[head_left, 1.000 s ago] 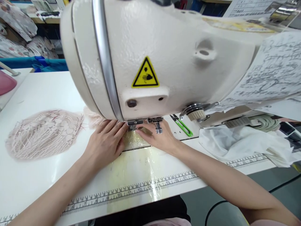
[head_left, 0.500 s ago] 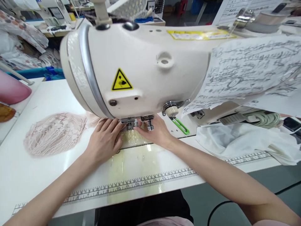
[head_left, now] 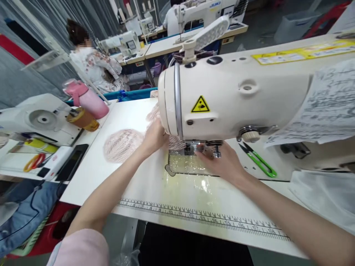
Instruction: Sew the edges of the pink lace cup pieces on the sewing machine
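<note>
Shifting away from the presser foot (head_left: 190, 148), left hand (head_left: 155, 138) is touching pink lace (head_left: 176, 143) at foot's 9 o'clock, likely exposing more for handling. Right hand (head_left: 225, 162) is hovering at 4. Can't tell either grip; fingers are hiding behind the machine (head_left: 222, 88).

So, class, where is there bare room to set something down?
Bare white tabletop shows behind the round pale-pink lace piece, and between the left forearm and black-marked ruler. It's crowded under and beside the cream sewing machine: left hand, right hand, gathered pink fabric, green-handled snips.
</note>
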Demonstrator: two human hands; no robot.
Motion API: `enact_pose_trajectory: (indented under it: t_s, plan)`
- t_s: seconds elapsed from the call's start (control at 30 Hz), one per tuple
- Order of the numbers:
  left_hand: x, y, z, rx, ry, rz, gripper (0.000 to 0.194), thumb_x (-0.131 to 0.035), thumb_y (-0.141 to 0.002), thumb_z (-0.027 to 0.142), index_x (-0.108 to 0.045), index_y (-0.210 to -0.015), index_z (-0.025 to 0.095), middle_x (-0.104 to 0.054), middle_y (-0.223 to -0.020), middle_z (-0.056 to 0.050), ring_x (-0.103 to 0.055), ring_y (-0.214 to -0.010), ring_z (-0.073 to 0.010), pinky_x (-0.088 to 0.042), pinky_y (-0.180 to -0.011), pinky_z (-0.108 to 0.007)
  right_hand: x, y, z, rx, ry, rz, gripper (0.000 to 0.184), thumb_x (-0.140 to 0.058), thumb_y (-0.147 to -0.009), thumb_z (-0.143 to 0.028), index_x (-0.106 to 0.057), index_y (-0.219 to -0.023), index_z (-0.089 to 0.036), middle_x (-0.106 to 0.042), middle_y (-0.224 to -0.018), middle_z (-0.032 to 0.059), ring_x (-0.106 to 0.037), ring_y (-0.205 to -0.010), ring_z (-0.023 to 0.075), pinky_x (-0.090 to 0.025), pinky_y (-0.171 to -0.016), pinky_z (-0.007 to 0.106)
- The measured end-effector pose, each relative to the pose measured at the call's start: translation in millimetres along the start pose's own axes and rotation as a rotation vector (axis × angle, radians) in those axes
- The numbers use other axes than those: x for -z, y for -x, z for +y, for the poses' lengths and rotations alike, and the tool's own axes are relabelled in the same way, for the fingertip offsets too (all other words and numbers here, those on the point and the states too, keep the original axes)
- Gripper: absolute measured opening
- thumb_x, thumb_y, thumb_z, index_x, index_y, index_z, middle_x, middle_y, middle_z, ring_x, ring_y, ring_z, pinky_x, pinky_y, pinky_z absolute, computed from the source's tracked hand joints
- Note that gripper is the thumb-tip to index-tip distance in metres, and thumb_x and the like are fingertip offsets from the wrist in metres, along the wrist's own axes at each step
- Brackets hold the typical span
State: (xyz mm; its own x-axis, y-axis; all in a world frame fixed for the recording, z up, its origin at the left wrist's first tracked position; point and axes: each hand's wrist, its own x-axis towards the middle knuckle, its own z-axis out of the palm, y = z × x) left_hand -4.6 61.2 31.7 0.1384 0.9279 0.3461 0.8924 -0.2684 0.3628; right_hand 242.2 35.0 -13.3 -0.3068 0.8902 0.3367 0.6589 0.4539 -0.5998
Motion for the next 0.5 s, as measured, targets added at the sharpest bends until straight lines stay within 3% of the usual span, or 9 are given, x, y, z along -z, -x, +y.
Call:
enact_pose_trajectory:
  t_s: [0.13, 0.23, 0.37, 0.5]
  plan:
    - [31.3, 61, -16, 0.156, -0.193, 0.082, 0.037, -0.043, -0.091, 0.023, -0.054, -0.126, 0.020, -0.054, -0.136, -0.010, -0.048, -0.127, -0.0279, -0.041, -0.106, -0.048, -1, 1, 0, 0.050, 0.032, -0.019, 0.028, -0.053, -0.087, -0.044, -0.067, -0.085, -0.021, -0.067, -0.076, 0.0063, -0.062, -0.079, 0.0253, -0.049, -0.069, 0.037]
    - [50.5, 96, -35, 0.281, -0.272, 0.097, 0.033, -0.049, -0.089, 0.033, -0.059, -0.117, 0.018, -0.060, -0.127, -0.012, -0.054, -0.120, -0.0319, -0.046, -0.097, -0.051, -3, 0, 0, 0.069, 0.071, -0.013, 0.026, -0.053, -0.087, -0.041, -0.068, -0.088, -0.020, -0.069, -0.082, 0.0067, -0.062, -0.082, 0.0254, -0.049, -0.071, 0.037]
    - [55.2, 112, -50, 0.334, -0.280, 0.058, 0.023, -0.049, -0.089, 0.037, -0.064, -0.096, 0.022, -0.065, -0.121, -0.006, -0.062, -0.106, -0.0265, -0.053, -0.082, -0.042, -4, -1, -1, 0.097, 0.093, -0.013, 0.024, -0.051, -0.087, -0.036, -0.069, -0.092, -0.021, -0.070, -0.084, 0.0055, -0.062, -0.080, 0.0237, -0.049, -0.071, 0.036]
    - [57.9, 108, -56, 0.341, -0.253, 0.051, 0.034, -0.039, -0.094, 0.043, -0.062, -0.097, 0.018, -0.069, -0.111, -0.007, -0.067, -0.089, -0.0211, -0.054, -0.069, -0.035, -5, -2, 1, 0.140, 0.071, 0.019, 0.022, -0.053, -0.087, -0.034, -0.069, -0.090, -0.020, -0.069, -0.085, 0.0070, -0.061, -0.079, 0.0246, -0.049, -0.071, 0.038]
